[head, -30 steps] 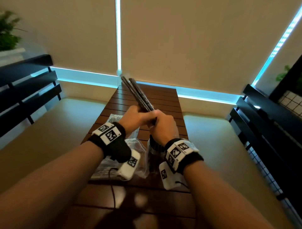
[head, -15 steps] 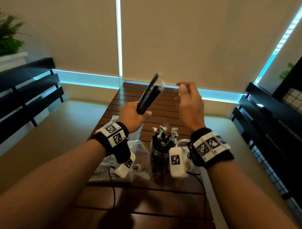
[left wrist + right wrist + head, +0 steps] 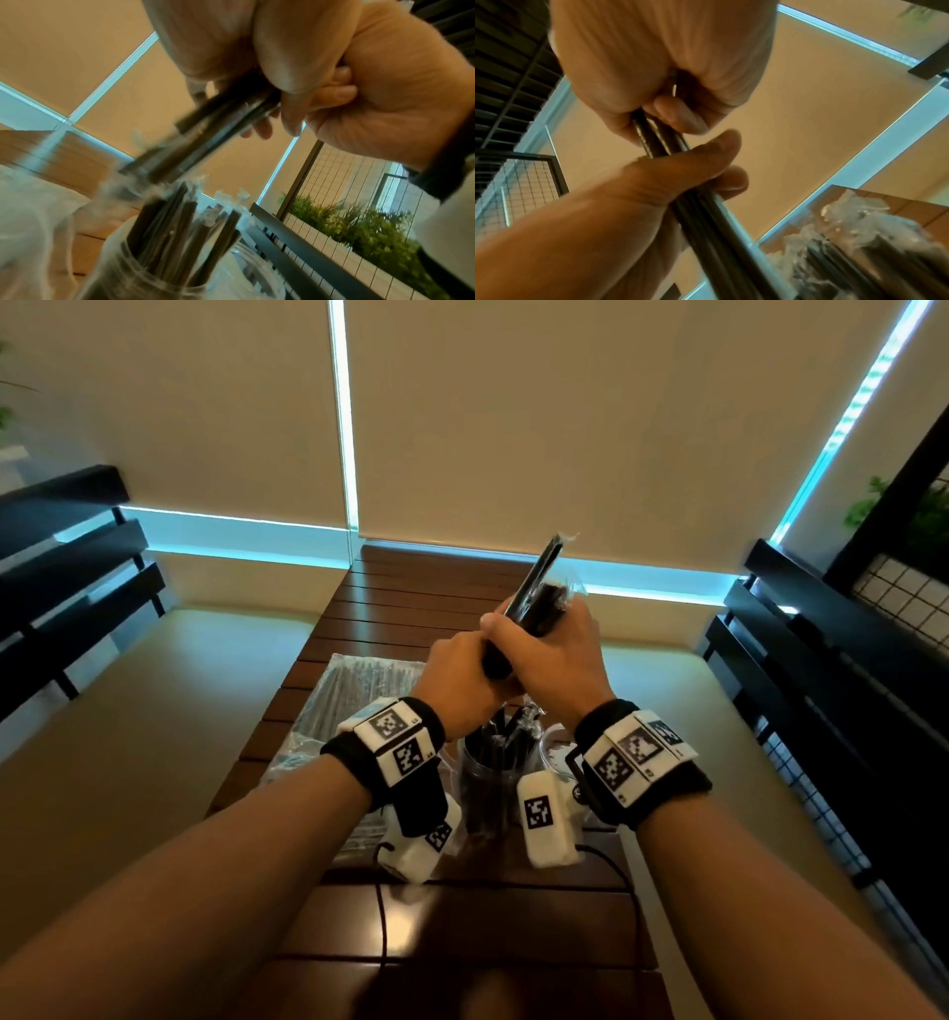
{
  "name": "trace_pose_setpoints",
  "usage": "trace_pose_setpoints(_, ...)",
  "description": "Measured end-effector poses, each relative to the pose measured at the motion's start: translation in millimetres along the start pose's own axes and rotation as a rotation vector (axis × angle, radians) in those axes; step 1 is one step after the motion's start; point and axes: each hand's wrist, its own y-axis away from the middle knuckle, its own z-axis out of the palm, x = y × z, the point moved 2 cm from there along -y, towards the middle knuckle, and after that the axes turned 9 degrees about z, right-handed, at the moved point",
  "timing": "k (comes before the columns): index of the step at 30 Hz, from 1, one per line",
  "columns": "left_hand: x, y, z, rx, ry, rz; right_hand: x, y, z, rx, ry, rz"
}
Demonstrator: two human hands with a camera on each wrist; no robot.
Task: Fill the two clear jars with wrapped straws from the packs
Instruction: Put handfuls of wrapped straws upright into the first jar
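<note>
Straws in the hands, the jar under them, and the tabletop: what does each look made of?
Straws: dark, likely plastic or paper, each in clear crinkly film with glossy glints; both hands grip them, left hand, right hand. Jar: clear, glass or hard plastic, contents show through. Tabletop: brown slats with a sheen, apparently varnished wood.

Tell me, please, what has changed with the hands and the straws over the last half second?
The right hand, open and raised beside the bundle of wrapped straws before, has come down and taken a grip on it above the left hand. The left hand keeps its grip; the straw-filled jar stands as before.
</note>
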Motion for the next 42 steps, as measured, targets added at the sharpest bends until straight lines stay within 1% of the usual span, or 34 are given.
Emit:
trace_pose_setpoints(1,0,1,3,-0.052,-0.013,0.010,3,-1,-2,0.047,0.050,-0.011)
trace_pose_setpoints(3,-11,5,8,-0.158,-0.087,-0.003,12,-3,-9,0.112,0.091,0.014)
trace_pose_setpoints(4,-21,7,11,-0.194,-0.148,-0.041,18,-4,-12,0.131,0.070,0.046)
trace_pose_setpoints(5,-31,10,12,-0.215,-0.205,-0.108,25,-5,-15,0.150,0.045,0.082)
trace_pose_setpoints(7,-48,19,13,-0.236,-0.284,-0.213,38,-7,-18,0.193,0.038,0.149)
trace_pose_setpoints(8,-53,25,14,-0.259,-0.311,-0.232,44,-8,-18,0.213,0.049,0.176)
trace_pose_setpoints(10,-61,36,22,-0.346,-0.360,-0.218,52,-8,-17,0.229,0.083,0.221)
trace_pose_setpoints(13,-67,47,36,-0.497,-0.408,-0.162,60,-7,-12,0.221,0.137,0.269)
trace_pose_setpoints(15,-72,49,42,-0.549,-0.464,-0.140,68,-5,-6,0.208,0.189,0.286)
trace_pose_setpoints(18,-76,48,44,-0.578,-0.526,-0.113,85,-2,6,0.155,0.280,0.309)
trace_pose_setpoints(21,-79,47,46,-0.547,-0.569,-0.097,102,6,23,0.047,0.388,0.362)
trace_pose_setpoints(23,-83,46,48,-0.517,-0.591,-0.095,104,11,27,0.057,0.484,0.343)
trace_pose_setpoints(26,-87,46,50,-0.494,-0.597,-0.077,94,7,22,0.160,0.481,0.256)
trace_pose_setpoints(29,-90,46,50,-0.483,-0.585,-0.070,82,-9,15,0.239,0.404,0.108)
trace_pose_setpoints(31,-90,44,50,-0.486,-0.577,-0.071,75,-17,15,0.256,0.367,-0.015)
trace_pose_setpoints(33,-91,43,50,-0.499,-0.576,-0.063,71,-23,21,0.218,0.425,-0.119)
trace_pose_setpoints(34,-91,43,50,-0.508,-0.580,-0.055,73,-25,25,0.161,0.487,-0.145)
trace_pose_setpoints(36,-91,43,49,-0.511,-0.591,-0.040,85,-24,36,-0.016,0.651,-0.129)
trace_pose_setpoints(38,-91,44,48,-0.507,-0.609,-0.042,104,-17,46,-0.204,0.786,-0.053)
trace_pose_setpoints(40,-90,43,47,-0.518,-0.621,-0.046,118,-9,53,-0.302,0.840,-0.022)
trace_pose_setpoints(42,-87,44,46,-0.496,-0.616,-0.045,125,-5,56,-0.336,0.859,-0.065)
